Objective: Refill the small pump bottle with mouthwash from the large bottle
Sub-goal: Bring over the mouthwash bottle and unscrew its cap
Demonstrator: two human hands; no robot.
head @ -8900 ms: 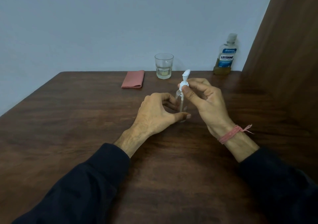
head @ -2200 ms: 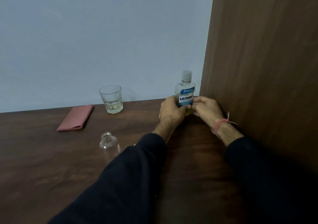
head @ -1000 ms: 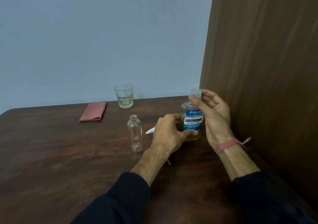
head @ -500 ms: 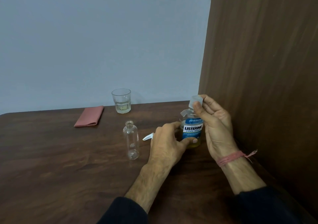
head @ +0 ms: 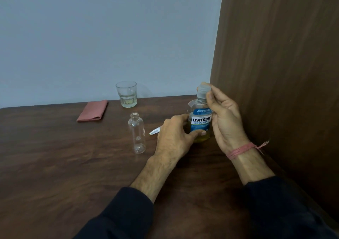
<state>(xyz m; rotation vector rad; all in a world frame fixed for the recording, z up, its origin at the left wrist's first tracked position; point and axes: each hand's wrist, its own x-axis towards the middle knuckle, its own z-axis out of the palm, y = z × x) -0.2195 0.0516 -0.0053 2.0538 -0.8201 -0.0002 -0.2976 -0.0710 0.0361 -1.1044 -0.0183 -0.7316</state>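
The large mouthwash bottle (head: 200,123) stands upright on the dark wooden table (head: 55,165), near its right side and close to the brown wooden panel (head: 275,73) that rises there. The left hand (head: 174,137) wraps around the lower body of this bottle, fingers curled behind it and the thumb pressed across the front just under the blue label, so the grip is closed on the bottle. The right hand (head: 223,117) reaches over from the right, its thumb and fingertips pinched on the translucent cap (head: 203,89) at the top of the neck; whether the cap is seated on the threads or lifted off them cannot be told. Yellowish liquid fills roughly the lower part of the bottle. A pink thread band (head: 240,149) circles the right wrist, and both forearms wear dark sleeves. To the left of the left hand stands the small pump bottle (head: 137,133), clear, upright, 1 open neck at the top with no pump on it, and apparently empty. Its white pump head (head: 155,130) lies on the table between the small bottle and the left hand, partly hidden by the knuckles. Farther back, near the pale wall, sit a drinking glass (head: 126,94) with a little liquid and a folded pink cloth (head: 92,110) to its left.
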